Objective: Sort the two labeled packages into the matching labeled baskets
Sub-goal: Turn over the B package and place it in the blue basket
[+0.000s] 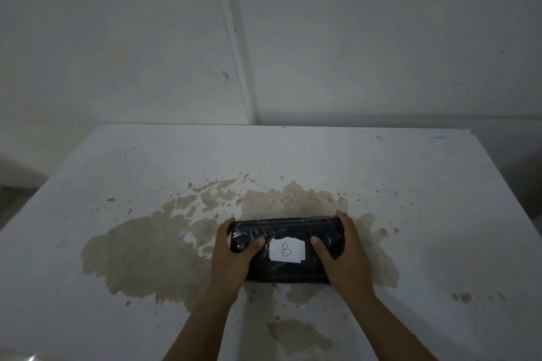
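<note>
1. The black package [286,249] lies flat, with its long axis going from left to right across the view. The letter "B" on its white label [286,250] stands upright for the person, so the top of the letter points toward the far wall.
2. The package is on the near middle part of the table [410,214], on top of a large brown stain [140,255].
3. The left hand [234,255] grips the left end of the package, thumb on the top face and fingers curled around the end. The right hand [341,252] grips the right end in the same way. Both hands are closed on the package.
4. The table is white or pale grey, with many small spots and another smaller stain near the front edge.
5. Behind the table stand plain pale walls [381,38], which meet in a corner. The light is dim.
6. The package is wrapped in shiny clear film or tape, with wrinkles on its surface.
</note>
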